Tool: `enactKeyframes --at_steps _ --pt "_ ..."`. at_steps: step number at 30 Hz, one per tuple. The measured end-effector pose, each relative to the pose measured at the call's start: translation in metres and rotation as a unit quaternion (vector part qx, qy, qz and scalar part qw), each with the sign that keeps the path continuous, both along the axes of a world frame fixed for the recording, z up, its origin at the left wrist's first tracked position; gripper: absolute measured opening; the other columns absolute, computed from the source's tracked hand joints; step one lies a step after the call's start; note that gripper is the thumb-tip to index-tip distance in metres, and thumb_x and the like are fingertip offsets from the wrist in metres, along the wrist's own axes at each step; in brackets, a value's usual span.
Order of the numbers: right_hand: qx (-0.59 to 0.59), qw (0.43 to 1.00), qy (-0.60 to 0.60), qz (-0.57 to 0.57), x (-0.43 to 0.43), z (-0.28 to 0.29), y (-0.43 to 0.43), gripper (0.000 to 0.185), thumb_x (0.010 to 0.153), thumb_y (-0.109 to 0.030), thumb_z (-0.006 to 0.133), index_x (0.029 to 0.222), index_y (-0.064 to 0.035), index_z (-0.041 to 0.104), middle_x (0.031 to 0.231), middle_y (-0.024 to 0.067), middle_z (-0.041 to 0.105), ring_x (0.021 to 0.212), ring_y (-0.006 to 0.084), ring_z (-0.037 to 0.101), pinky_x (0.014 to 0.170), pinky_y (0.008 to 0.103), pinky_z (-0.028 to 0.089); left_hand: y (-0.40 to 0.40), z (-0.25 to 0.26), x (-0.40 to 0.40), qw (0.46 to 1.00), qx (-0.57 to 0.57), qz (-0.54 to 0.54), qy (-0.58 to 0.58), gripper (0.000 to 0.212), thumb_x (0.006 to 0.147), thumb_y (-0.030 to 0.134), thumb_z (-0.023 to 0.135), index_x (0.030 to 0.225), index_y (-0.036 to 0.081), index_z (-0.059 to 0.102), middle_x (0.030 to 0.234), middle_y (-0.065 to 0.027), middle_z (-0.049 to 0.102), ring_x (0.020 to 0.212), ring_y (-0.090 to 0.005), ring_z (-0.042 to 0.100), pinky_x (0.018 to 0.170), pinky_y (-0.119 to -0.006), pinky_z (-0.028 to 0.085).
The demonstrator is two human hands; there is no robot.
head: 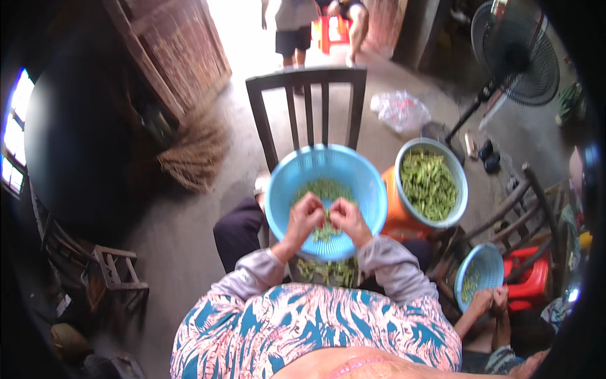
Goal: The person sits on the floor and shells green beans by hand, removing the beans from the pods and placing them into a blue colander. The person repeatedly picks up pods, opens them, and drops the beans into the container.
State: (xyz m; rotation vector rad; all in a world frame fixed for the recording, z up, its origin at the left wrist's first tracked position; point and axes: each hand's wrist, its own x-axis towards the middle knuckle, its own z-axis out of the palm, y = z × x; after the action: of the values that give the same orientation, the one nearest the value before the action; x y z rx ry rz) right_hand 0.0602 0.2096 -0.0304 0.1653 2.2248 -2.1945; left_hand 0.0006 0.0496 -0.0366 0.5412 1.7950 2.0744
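A large blue plastic colander (pixel 279 189) is in front of me, at the seat of a dark wooden chair. Small green beans (pixel 326 188) lie on its bottom, in a patch at the far side and another nearer me. Over the colander, my left hand (pixel 307 213) and my right hand (pixel 348 219) face each other with fingers pinched. A small green pod (pixel 326 215) appears to be between their fingertips, partly hidden by the fingers. Below the colander's near rim, more green pods (pixel 326 272) lie close to my lap.
To the right, a basin (pixel 428 184) full of green pods rests on an orange bucket (pixel 395 208). Another person's hands (pixel 490 301) are at a smaller blue colander (pixel 483 270). A chair back (pixel 307 78), a plastic bag (pixel 400 111) and a standing fan (pixel 516 57) are beyond.
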Motion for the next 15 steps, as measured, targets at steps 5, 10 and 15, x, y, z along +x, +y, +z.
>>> enactKeyframes --at_steps 5,10,15 --pt "-0.104 0.993 -0.013 -0.046 -0.004 -0.002 0.012 0.007 0.091 -0.008 0.058 0.095 -0.0015 0.057 0.074 0.0022 0.059 0.064 0.0080 0.056 0.060 0.0231 0.046 -0.011 -0.011 -0.014 0.940 -0.182 0.050 0.285 0.014 0.090 0.010 0.065 0.100 0.000 0.064 0.080 0.0012 0.060 0.071 -0.0065 0.054 0.064 -0.023 0.046" --pt "-0.087 0.995 -0.024 -0.048 -0.005 0.010 0.008 0.006 0.092 -0.003 0.060 0.096 0.0000 0.057 0.081 0.0037 0.063 0.068 0.0084 0.062 0.063 0.0216 0.052 -0.009 0.011 0.003 0.996 -0.028 -0.047 -0.067 0.026 0.095 0.025 0.064 0.107 0.003 0.061 0.083 0.0042 0.057 0.069 -0.0019 0.048 0.061 -0.019 0.041" --pt "-0.027 0.999 0.005 -0.029 -0.004 0.012 0.001 0.006 0.091 -0.001 0.060 0.094 0.0010 0.055 0.083 0.0031 0.062 0.068 0.0085 0.062 0.060 0.0221 0.053 -0.002 0.004 0.001 0.993 -0.009 -0.066 -0.098 0.022 0.095 0.024 0.064 0.098 0.003 0.057 0.078 0.0039 0.055 0.065 -0.0020 0.047 0.057 -0.018 0.039"
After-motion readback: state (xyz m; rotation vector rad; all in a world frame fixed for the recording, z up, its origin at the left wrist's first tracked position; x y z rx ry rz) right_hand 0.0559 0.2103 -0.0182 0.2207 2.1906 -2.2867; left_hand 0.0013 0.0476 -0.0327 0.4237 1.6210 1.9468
